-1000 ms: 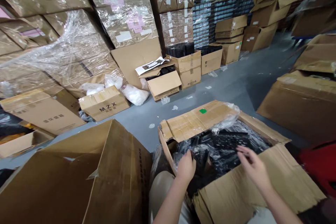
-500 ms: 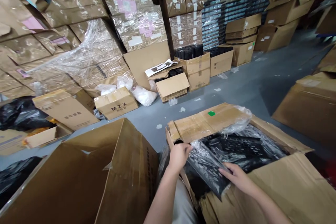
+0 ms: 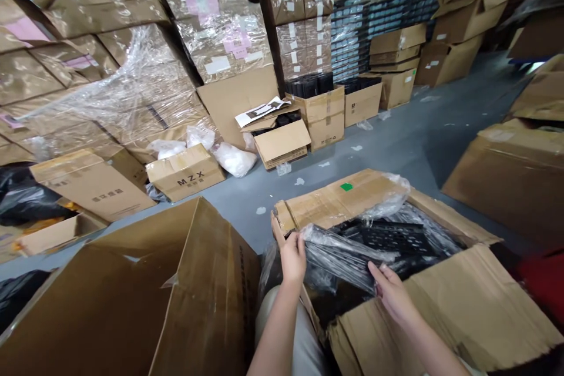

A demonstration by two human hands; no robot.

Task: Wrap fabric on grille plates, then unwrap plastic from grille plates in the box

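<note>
Left hand and right hand pinch a film-wrapped black piece, likely light and slippery, best held at both ends.

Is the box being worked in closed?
No, its flaps lie open, with black parts and clear plastic showing.

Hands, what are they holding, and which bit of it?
Some clear plastic: the left hand pinches its left end, and the right hand holds its right end. Whether anything is inside, I can't tell.
</note>
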